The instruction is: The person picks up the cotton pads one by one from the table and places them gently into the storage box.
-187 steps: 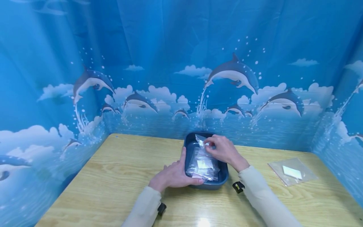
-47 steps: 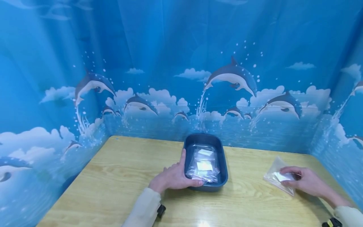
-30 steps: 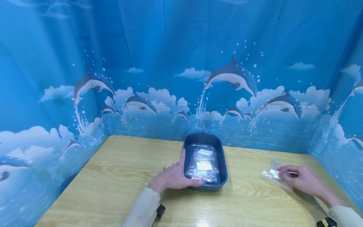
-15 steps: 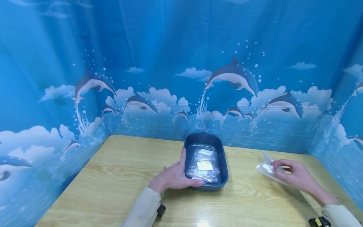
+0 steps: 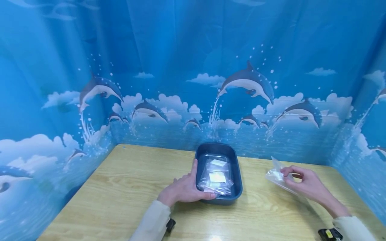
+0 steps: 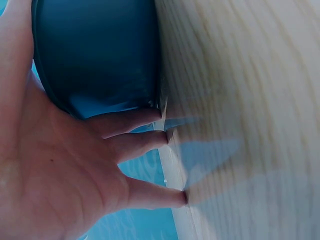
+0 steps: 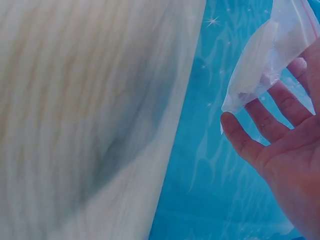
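Bag, head view: clear plastic bag [image 5: 278,174] with a white piece inside, pinched by the right hand [image 5: 301,183] and lifted off the wooden table [image 5: 126,187], to the right of the dark blue tray [image 5: 238,187] and well apart from it.
Hard to make out, head view: the bag is crumpled, so the white piece shows only as a pale blur; the fingers cover its right part.
Left hand, head view: left hand [image 5: 184,189] lies against the tray's near left corner, thumb up along the left wall, fingers loosely spread, fingertips on the front rim.
Tray, head view: several more clear bags [image 5: 216,175] with white pieces lie heaped inside; their number cannot be told.
Change, head view: a second ago the bag lay low on the table under the right hand; now it is raised and nearer the tray; the left hand has stayed put.
Left wrist view: palm and three straight fingers [image 6: 132,122] press the tray's dark wall [image 6: 95,55]; the thumb is cut off.
Right wrist view: bag [image 7: 265,60] hangs over the curled fingers [image 7: 245,142]; the thumb and the bag's top are cut off; the table is blurred.
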Tool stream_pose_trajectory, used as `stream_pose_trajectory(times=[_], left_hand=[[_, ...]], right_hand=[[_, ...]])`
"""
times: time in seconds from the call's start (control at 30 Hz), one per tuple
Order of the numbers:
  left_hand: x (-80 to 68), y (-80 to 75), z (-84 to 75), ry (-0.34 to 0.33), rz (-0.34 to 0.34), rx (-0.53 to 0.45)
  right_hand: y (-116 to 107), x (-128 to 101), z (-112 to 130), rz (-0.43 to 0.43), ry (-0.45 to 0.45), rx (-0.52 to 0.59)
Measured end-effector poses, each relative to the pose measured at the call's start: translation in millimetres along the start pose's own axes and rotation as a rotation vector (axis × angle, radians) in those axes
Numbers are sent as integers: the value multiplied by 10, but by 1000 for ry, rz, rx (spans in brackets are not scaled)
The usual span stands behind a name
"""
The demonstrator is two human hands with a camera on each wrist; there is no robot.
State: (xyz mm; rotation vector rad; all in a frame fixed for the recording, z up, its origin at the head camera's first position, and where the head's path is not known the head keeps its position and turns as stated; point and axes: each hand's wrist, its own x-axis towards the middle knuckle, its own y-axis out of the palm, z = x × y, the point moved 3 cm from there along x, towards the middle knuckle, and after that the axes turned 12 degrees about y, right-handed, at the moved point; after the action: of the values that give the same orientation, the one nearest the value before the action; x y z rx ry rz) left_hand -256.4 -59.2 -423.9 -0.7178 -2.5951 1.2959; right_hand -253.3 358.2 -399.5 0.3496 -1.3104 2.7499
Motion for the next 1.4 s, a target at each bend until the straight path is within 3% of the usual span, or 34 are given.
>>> stream_pose_trajectory(times=[0.67, 1.4], left_hand=[[14, -7, 3, 4, -8, 0], [9, -20, -10, 5, -7, 6]], right_hand=[[153, 84, 458, 4, -47, 8], [492, 215, 963, 32, -149, 78]])
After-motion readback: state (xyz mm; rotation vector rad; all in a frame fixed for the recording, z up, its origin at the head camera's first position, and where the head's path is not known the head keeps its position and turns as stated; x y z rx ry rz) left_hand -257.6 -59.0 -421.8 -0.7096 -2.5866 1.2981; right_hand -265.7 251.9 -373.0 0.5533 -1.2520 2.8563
